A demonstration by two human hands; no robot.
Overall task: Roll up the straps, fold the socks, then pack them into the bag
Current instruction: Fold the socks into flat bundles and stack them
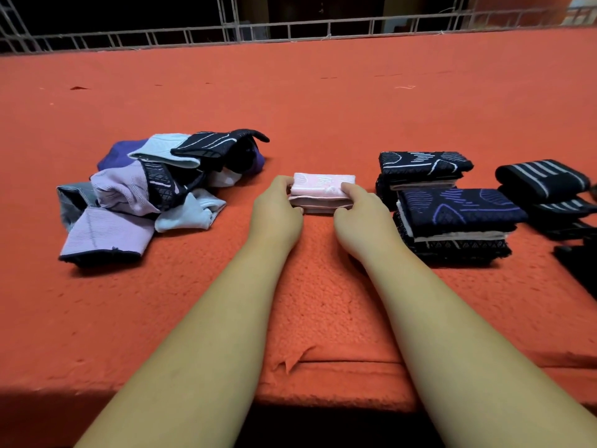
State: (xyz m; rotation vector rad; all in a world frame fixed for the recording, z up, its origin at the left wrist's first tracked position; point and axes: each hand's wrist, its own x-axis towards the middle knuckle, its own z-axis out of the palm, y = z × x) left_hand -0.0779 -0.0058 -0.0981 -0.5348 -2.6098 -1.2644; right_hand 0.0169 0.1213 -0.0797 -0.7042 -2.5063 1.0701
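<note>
A folded pink sock bundle [323,189] lies on the orange blanket in the middle. My left hand [276,211] grips its left end, fingers curled over the top. My right hand [360,215] grips its right end, thumb on top. To the left sits a loose pile of unfolded socks [142,192] in lilac, pale blue, purple and black. On the right stand two stacks of folded dark patterned socks [449,208]. Further right lie rolled black straps with white stripes [546,181]. No bag is in view.
The orange blanket [323,101] covers the whole surface, with a torn front edge [290,360] near me. A metal railing [290,30] runs along the far side. A black object [578,263] shows at the right edge.
</note>
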